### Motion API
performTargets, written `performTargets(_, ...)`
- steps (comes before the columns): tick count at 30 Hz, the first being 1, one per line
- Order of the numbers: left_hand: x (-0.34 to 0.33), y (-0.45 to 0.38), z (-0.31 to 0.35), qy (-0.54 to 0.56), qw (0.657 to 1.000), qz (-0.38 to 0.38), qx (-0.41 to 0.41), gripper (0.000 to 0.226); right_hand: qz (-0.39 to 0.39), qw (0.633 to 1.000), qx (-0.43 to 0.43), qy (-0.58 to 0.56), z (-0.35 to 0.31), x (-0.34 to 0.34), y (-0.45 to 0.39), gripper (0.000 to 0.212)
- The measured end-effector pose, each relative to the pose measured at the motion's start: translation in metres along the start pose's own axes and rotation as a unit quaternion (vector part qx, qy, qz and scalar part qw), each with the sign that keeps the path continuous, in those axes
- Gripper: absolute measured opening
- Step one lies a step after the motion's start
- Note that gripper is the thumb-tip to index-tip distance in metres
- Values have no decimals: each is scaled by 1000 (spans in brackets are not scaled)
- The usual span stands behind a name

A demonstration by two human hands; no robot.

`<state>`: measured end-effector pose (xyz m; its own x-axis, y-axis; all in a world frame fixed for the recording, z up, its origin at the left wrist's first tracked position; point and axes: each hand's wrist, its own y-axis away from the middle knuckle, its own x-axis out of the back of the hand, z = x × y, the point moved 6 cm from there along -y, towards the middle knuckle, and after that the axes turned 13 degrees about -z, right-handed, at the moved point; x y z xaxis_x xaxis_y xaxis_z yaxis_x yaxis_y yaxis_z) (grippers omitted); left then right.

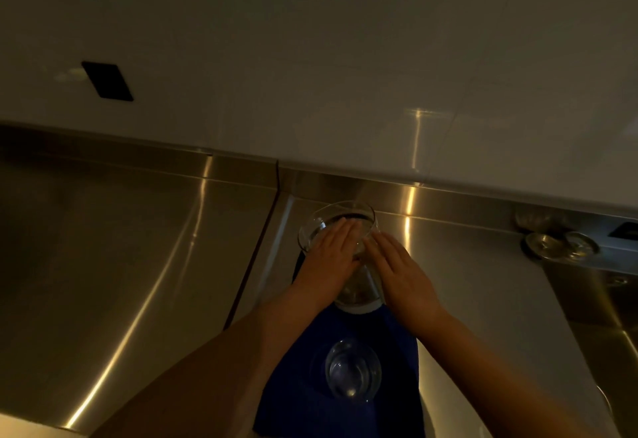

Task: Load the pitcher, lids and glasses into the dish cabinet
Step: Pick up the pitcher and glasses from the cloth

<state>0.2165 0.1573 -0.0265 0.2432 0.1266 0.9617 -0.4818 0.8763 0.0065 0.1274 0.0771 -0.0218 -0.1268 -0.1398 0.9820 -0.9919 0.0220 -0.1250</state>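
A clear glass pitcher [359, 294] stands tilted on the far end of a blue cloth [297, 399], its wide mouth leaning toward the wall. My left hand [329, 256] lies against its left side with straight fingers reaching to the rim. My right hand [402, 272] presses flat on its right side, fingers also straight. The thumbs are hidden. One drinking glass [354, 370] sits on the same cloth, nearer to me and between my forearms. No lids and no cabinet are in view.
The cloth lies on a steel counter [138, 247] with a raised back edge under a white wall. A black socket plate [107, 81] sits on the wall at left. At right, a round metal fitting [561, 246] borders a sink.
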Motion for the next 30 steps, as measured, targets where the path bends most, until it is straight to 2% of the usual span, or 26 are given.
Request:
performTargets(6,-7,0,3,22,1000,1,3,68,-15,999,30,25,-1,-1,0,88)
performTargets(14,-29,-5,15,-7,999,-39,-28,67,-40,998,-24,29,9,3,21,97)
performTargets(23,-49,-1,39,-132,985,-60,-97,66,-19,996,-88,13,18,-2,50,68)
performTargets(26,-49,0,38,-150,982,-56,-100,67,-18,995,-85,40,19,-5,48,63)
performTargets(30,-51,7,35,-168,979,-68,-94,70,-22,996,-55,61,20,-7,40,45)
